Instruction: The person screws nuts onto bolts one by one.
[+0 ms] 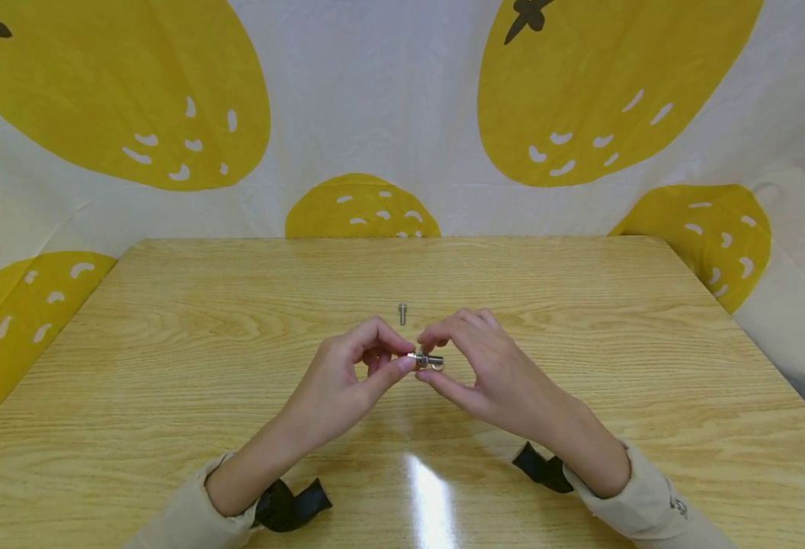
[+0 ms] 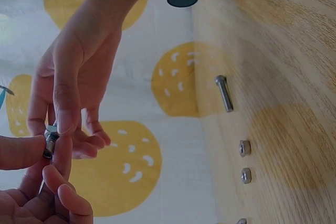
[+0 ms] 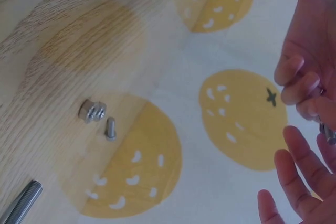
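Observation:
In the head view, my left hand pinches a metal bolt at its left end, between thumb and index finger. The bolt lies sideways above the table, its threaded end pointing right. A nut sits around the shaft. My right hand has its thumb and index fingertip curled about this nut, from below and above. In the left wrist view, the thumb of my right hand partly covers the nut. The other fingers of my right hand are spread in the right wrist view.
A smaller bolt stands or lies on the wooden table beyond my hands. The left wrist view shows a bolt and two nuts, one nut above another nut. A thick threaded rod appears in the right wrist view.

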`<state>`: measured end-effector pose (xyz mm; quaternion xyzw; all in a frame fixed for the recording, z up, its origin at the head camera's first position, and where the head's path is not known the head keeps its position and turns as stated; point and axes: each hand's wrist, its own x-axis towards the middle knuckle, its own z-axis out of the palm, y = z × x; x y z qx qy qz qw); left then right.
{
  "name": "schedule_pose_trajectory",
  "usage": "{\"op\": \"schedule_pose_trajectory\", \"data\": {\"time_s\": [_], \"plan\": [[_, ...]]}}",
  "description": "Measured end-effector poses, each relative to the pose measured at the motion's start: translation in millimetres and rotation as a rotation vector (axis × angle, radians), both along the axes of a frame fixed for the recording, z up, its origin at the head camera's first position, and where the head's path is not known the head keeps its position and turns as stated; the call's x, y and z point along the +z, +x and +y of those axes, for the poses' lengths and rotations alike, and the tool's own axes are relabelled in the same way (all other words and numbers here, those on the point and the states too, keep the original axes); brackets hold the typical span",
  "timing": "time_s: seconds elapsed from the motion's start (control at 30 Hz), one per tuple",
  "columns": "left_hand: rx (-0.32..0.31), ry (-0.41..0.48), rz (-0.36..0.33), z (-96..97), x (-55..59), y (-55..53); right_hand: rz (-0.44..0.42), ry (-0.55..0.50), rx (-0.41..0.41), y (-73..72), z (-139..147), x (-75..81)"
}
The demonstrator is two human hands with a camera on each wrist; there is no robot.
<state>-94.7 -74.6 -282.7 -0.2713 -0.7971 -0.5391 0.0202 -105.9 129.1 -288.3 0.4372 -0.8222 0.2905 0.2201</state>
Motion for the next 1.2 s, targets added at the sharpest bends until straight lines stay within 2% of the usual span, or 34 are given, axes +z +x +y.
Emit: {"op": "schedule_pose_trajectory", "data": {"time_s": [0.17, 0.57, 0.8, 1.1, 1.2], "plan": [[-0.001, 0.0, 0.004, -0.2, -0.1, -0.2, 0.015, -0.009, 0.026, 0.0, 0.1, 0.0], [-0.004, 0.002, -0.006, -0.5, -0.5, -0.6, -0.012, 0.004, 0.019, 1.7, 0.4, 1.7], [-0.002, 0.001, -0.004, -0.5, -0.2, -0.3, 0.004, 0.0, 0.029, 0.8, -0.3, 0.8], [-0.002, 0.002, -0.009, 0.1, -0.1, 0.0, 0.009, 0.025, -0.003, -0.6, 0.5, -0.7], [-0.005, 0.003, -0.008, 0.1, -0.4, -0.2, -0.014, 0.038, -0.009, -0.1, 1.4, 0.0]]}}
